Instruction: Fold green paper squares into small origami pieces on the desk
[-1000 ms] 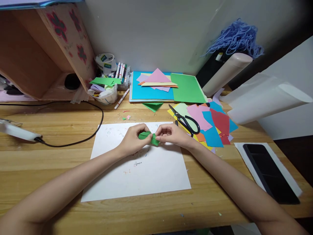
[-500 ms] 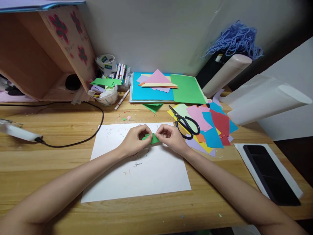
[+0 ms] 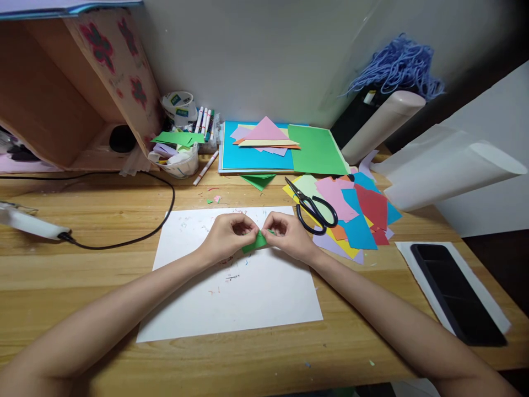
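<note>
Both hands meet over the far part of a white sheet (image 3: 248, 298) lying on the wooden desk. My left hand (image 3: 227, 237) and my right hand (image 3: 289, 236) each pinch a small folded piece of green paper (image 3: 255, 242) between fingertips, fingers curled close together. The green piece is mostly covered by the fingers; only a slanted corner shows between the two hands. Black scissors (image 3: 314, 207) lie just right of my right hand.
A spread of coloured paper scraps (image 3: 359, 215) lies at the right. A stack of coloured sheets (image 3: 281, 146) sits against the wall. A cup of scraps (image 3: 176, 154), markers, tape, a black cable (image 3: 136, 237), a black phone (image 3: 457, 292) and a cardboard box (image 3: 70, 88) surround the sheet.
The hands have drawn closer together and folded the green paper smaller; less of it shows now, and it tilts down between the fingers.
</note>
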`<control>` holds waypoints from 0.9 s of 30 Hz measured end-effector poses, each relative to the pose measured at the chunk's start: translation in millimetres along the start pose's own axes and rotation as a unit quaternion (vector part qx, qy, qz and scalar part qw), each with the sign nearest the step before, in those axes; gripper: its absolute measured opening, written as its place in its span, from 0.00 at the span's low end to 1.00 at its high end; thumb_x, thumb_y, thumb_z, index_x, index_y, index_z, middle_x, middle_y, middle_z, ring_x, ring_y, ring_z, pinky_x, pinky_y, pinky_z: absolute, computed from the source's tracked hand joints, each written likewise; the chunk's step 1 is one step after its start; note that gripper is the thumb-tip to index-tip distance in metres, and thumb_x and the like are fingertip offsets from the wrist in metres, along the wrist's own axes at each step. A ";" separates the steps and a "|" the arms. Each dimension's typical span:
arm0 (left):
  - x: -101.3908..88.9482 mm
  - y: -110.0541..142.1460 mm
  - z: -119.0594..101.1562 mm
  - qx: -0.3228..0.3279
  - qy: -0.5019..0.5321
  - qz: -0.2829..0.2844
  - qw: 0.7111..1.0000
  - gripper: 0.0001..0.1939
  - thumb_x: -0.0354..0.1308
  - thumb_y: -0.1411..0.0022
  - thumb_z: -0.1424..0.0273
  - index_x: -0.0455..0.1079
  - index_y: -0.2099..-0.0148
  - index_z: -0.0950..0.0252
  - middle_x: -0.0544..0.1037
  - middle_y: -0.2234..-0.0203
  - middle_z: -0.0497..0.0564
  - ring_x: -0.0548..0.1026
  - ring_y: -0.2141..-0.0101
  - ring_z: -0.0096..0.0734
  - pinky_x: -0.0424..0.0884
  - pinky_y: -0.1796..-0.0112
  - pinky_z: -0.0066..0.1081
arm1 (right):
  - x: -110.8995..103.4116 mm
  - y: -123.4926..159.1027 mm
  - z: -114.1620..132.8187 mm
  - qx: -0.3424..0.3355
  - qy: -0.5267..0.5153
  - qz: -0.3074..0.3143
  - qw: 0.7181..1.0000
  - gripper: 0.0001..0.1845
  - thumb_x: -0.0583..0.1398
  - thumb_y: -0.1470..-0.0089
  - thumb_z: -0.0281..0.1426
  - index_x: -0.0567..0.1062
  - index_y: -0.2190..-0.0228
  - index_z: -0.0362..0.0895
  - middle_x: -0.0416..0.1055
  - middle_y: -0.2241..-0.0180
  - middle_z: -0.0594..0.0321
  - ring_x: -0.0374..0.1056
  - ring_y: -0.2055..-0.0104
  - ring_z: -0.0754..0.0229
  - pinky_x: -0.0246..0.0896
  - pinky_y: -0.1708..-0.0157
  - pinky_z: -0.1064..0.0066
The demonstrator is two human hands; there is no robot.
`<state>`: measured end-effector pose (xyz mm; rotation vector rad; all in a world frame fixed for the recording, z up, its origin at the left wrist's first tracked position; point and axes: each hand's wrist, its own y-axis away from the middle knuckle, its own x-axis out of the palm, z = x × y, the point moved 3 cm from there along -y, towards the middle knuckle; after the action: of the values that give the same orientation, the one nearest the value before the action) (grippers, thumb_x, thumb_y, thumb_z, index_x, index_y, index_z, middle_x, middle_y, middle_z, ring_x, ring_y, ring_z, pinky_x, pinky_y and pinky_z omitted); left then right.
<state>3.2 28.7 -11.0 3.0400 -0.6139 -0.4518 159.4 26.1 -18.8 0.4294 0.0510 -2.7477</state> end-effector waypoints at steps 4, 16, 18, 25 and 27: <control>-0.7 0.0 0.1 -0.006 0.010 0.003 1.000 0.07 0.56 0.48 0.71 0.71 0.71 0.69 0.74 0.77 0.50 0.69 0.76 0.24 0.66 0.74 0.25 | -0.6 -0.4 0.3 -0.001 -0.001 0.000 1.000 0.05 0.58 0.54 0.29 0.67 0.78 0.42 0.61 0.79 0.68 0.50 0.78 0.68 0.45 0.78 0.74; -0.3 0.5 0.0 -0.001 -0.019 -0.005 1.000 0.09 0.57 0.47 0.67 0.72 0.69 0.69 0.74 0.75 0.50 0.68 0.76 0.23 0.63 0.75 0.25 | -2.3 -1.9 -1.8 0.004 -0.047 -0.018 0.999 0.06 0.58 0.53 0.30 0.66 0.78 0.42 0.62 0.78 0.67 0.56 0.76 0.66 0.50 0.76 0.74; -0.4 0.5 -0.1 -0.001 -0.021 -0.001 1.000 0.09 0.56 0.46 0.68 0.72 0.69 0.69 0.74 0.75 0.50 0.68 0.76 0.23 0.63 0.75 0.24 | -1.9 -1.9 -2.0 0.002 -0.053 -0.017 0.998 0.06 0.58 0.52 0.31 0.66 0.77 0.42 0.62 0.77 0.66 0.57 0.75 0.66 0.51 0.75 0.74; -0.8 -0.2 -0.1 0.004 0.003 -0.006 1.000 0.10 0.55 0.44 0.67 0.72 0.67 0.69 0.76 0.72 0.52 0.71 0.72 0.27 0.65 0.70 0.26 | -0.4 -1.9 -4.1 -0.006 -0.084 -0.030 0.996 0.08 0.60 0.51 0.34 0.67 0.74 0.42 0.64 0.74 0.66 0.62 0.71 0.65 0.57 0.72 0.74; -1.2 -0.3 0.5 0.001 0.002 -0.024 1.000 0.10 0.55 0.44 0.66 0.72 0.66 0.69 0.76 0.72 0.52 0.71 0.70 0.28 0.66 0.69 0.27 | -1.7 -2.5 -4.2 -0.001 -0.104 -0.052 0.993 0.09 0.60 0.50 0.35 0.67 0.74 0.42 0.63 0.74 0.66 0.61 0.73 0.66 0.57 0.74 0.74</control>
<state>2.1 29.5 -11.2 3.0621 -0.5410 -0.4480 161.2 29.3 -22.3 0.1426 0.0229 -2.8780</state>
